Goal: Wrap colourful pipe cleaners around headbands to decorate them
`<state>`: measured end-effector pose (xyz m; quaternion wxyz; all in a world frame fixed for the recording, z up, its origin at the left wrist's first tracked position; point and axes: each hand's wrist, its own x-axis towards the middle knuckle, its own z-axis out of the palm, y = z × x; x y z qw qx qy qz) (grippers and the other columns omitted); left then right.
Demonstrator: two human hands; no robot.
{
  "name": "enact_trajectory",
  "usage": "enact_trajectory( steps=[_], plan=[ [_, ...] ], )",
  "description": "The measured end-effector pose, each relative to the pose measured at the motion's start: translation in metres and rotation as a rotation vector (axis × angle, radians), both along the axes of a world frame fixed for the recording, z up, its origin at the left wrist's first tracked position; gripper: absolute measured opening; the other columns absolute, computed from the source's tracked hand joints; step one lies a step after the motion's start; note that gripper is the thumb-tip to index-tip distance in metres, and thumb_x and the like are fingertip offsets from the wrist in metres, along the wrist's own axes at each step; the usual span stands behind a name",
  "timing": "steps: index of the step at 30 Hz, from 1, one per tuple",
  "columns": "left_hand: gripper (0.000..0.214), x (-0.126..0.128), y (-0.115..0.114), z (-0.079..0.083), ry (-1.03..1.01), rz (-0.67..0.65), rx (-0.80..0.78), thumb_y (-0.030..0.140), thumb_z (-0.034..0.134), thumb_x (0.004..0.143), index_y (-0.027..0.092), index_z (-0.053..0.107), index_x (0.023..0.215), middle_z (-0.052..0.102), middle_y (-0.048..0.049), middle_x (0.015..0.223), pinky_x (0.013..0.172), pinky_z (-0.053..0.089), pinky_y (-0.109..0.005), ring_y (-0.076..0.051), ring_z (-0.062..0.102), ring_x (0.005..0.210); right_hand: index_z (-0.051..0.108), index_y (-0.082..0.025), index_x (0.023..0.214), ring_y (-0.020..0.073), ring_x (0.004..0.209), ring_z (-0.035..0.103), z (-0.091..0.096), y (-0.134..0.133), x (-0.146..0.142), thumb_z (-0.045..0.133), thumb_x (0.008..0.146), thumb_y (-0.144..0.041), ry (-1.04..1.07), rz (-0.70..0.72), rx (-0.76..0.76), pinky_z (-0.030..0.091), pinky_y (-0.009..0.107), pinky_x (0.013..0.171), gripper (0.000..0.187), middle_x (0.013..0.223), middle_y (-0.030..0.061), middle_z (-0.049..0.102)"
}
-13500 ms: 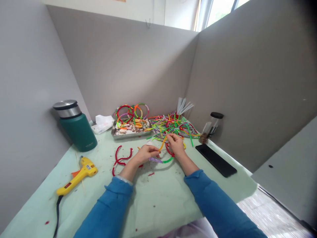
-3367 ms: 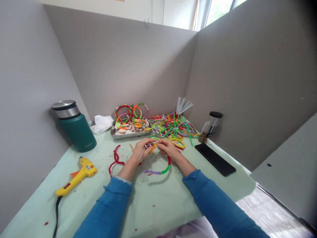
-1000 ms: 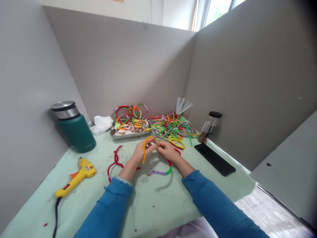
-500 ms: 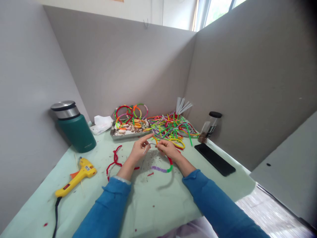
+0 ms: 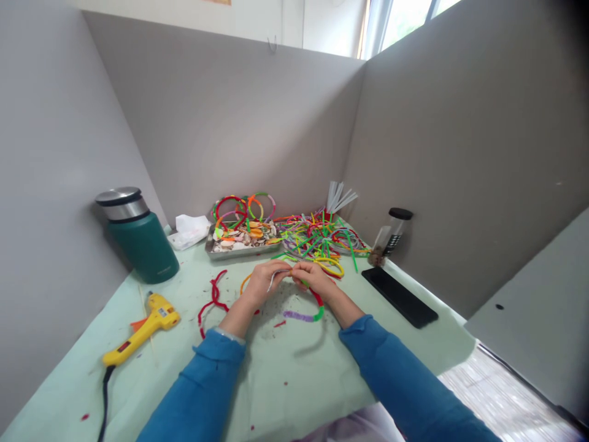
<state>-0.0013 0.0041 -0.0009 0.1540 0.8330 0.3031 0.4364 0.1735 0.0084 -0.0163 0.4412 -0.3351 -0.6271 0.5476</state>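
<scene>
Both hands meet over the middle of the pale green table [image 5: 285,380]. My left hand [image 5: 263,281] is closed, pinching an orange pipe cleaner [image 5: 243,283] that curls out to its left, with a thin white end showing between the fingers. My right hand [image 5: 315,278] is closed on a curved hoop [image 5: 307,316] wrapped in red, green and purple, which hangs from it toward me just above the table. The fingertips of the two hands touch where the orange piece meets the hoop.
A red pipe cleaner [image 5: 212,297] lies left of my hands. A yellow glue gun [image 5: 140,329] and green flask [image 5: 138,235] stand at left. Behind are a metal tray of shells [image 5: 242,237], finished hoops [image 5: 243,206] and a pile of pipe cleaners [image 5: 322,236]. A black phone [image 5: 398,296] and jar [image 5: 390,236] sit right.
The orange pipe cleaner has swung from arching above my left hand to curling out at its left side. My left fingers have closed. Both hands stay together over the hoop's end.
</scene>
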Motion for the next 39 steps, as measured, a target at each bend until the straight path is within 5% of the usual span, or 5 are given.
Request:
enact_trajectory(
  steps=[7, 16, 32, 39],
  plan=[
    [0.022, -0.0019, -0.0012, 0.0006, 0.004, 0.101, 0.001, 0.030, 0.049, 0.084, 0.018, 0.067, 0.088, 0.068, -0.0066, 0.088, 0.075, 0.045, -0.027, -0.016, 0.061, 0.080, 0.056, -0.015, 0.074, 0.0059, 0.042, 0.038, 0.0012, -0.0003, -0.0011, 0.060, 0.071, -0.038, 0.021, -0.002, -0.050, 0.029, 0.020, 0.042, 0.023, 0.057, -0.0042, 0.051],
    [0.024, 0.0015, 0.0006, -0.0038, -0.008, 0.184, -0.186, 0.033, 0.048, 0.082, 0.016, 0.065, 0.082, 0.061, -0.0024, 0.064, 0.058, 0.041, -0.021, -0.012, 0.054, 0.059, 0.055, -0.016, 0.072, 0.0058, 0.043, 0.038, 0.0039, -0.0036, -0.0011, 0.060, 0.072, -0.040, -0.037, -0.078, 0.036, 0.030, 0.019, 0.042, 0.025, 0.055, -0.0050, 0.048],
    [0.030, 0.0018, 0.0025, -0.0023, -0.056, 0.162, -0.346, 0.039, 0.049, 0.079, 0.014, 0.064, 0.071, 0.064, -0.0035, 0.067, 0.058, 0.042, -0.022, -0.015, 0.056, 0.064, 0.054, -0.016, 0.068, 0.0085, 0.049, 0.039, 0.0016, -0.0029, -0.0075, 0.058, 0.074, -0.043, -0.142, -0.184, 0.182, 0.030, 0.021, 0.047, 0.027, 0.055, -0.0041, 0.046],
    [0.027, 0.0029, 0.0047, -0.0031, -0.057, 0.153, -0.398, 0.036, 0.050, 0.076, 0.015, 0.065, 0.067, 0.062, -0.0024, 0.063, 0.054, 0.039, -0.021, -0.015, 0.056, 0.061, 0.055, -0.019, 0.092, 0.0097, 0.049, 0.042, -0.0044, 0.0000, -0.0080, 0.056, 0.077, -0.040, -0.104, -0.136, 0.189, 0.032, 0.021, 0.046, 0.027, 0.058, -0.0039, 0.049]
  ],
)
